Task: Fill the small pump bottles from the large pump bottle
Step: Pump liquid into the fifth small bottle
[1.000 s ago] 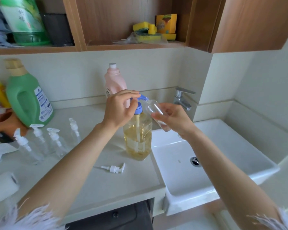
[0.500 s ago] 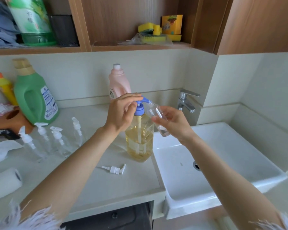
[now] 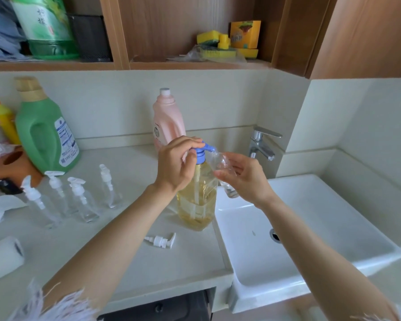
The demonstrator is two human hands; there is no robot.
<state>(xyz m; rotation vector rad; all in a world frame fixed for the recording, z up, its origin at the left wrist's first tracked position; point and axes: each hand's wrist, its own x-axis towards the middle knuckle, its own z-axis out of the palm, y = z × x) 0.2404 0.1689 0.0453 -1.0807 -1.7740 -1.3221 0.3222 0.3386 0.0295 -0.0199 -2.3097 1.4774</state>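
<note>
Head view, only one. Left hand (image 3: 175, 164) sits lower on the blue pump head (image 3: 203, 151) than half a second ago, fingers curled over the top and down its collar; the plunger looks pushed down. Judgement: a stroke is in progress or just completed.

Large pump bottle (image 3: 197, 200) stands on the surface (image 3: 130, 258) at the sink (image 3: 310, 246) edge, amber liquid roughly half up.

Right hand (image 3: 242, 179) holds the small clear bottle (image 3: 222, 167) tilted, fingers wrapped loosely round it, mouth up against the blue spout. Whether liquid is flowing in: cannot tell, too clear and blurred.

Its white pump cap (image 3: 161, 240) lies loose on the surface in front of the large bottle.

Four capped small bottles (image 3: 79, 198) wait to the left, all looking empty. Judgement: first fill only; most of the task remains.
</note>
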